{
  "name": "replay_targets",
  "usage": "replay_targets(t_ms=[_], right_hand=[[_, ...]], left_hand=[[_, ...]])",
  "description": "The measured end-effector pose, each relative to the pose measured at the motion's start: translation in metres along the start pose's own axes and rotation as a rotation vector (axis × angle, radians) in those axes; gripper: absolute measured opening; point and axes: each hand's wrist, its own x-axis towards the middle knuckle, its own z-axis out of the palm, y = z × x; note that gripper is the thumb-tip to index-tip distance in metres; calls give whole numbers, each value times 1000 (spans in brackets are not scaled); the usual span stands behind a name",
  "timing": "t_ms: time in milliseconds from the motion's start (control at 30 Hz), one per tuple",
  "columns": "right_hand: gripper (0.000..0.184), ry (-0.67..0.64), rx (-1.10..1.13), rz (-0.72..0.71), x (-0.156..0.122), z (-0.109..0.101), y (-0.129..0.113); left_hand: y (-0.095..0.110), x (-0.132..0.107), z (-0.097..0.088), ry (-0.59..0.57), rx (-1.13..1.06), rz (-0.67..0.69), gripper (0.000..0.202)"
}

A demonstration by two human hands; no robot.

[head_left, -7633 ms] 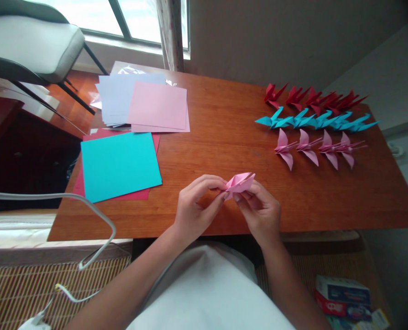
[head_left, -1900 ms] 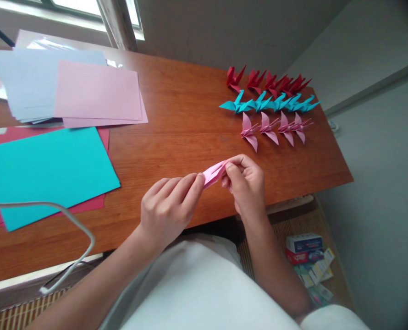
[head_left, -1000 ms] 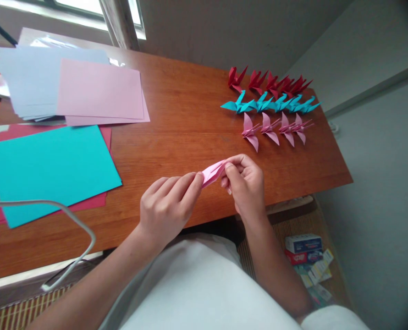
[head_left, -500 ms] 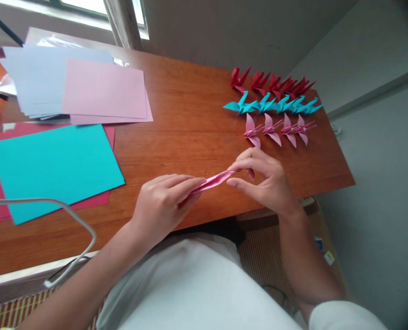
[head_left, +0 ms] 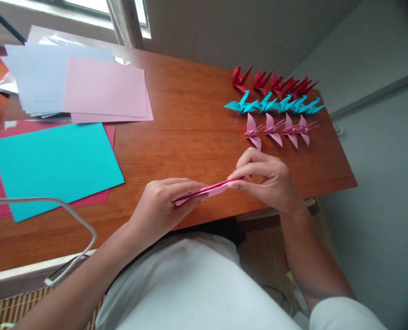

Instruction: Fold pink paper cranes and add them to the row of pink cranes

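Note:
A folded piece of pink paper [head_left: 216,189] is held up between my two hands, over the front part of the wooden table [head_left: 190,146]. My left hand [head_left: 166,201] grips its left end, thumb below and fingers on top. At the other end, my right hand [head_left: 264,178] pinches the tip between thumb and index finger. The paper appears as a narrow, layered strip seen nearly edge-on. Beyond my right hand stands a row of pink paper cranes [head_left: 272,130], with blue cranes [head_left: 267,104] and red cranes [head_left: 259,82] in rows behind.
Blue sheets [head_left: 56,169] overlap red sheets [head_left: 102,197] on the left. Behind them lie pink sheets [head_left: 106,89] and pale blue-grey sheets [head_left: 42,78]. A white cable-like arm [head_left: 76,217] curves over the front left edge. A wall [head_left: 379,183] stands right of the table.
My right thumb and index finger have closed on the paper's right end. The paper has shifted slightly down toward me and shows more of its lower layer.

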Motion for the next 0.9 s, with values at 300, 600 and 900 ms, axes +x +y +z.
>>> replay_targets(t_ms=[300, 600, 900], right_hand=[[6, 24, -20, -21, -1, 0, 1], [5, 44, -18, -56, 2, 5, 1], [3, 113, -79, -36, 4, 7, 0]], left_hand=[[2, 4, 1, 19, -33, -40, 11], [3, 5, 0, 2, -113, -119, 10], [0, 5, 2, 31, -169, -198, 9]])
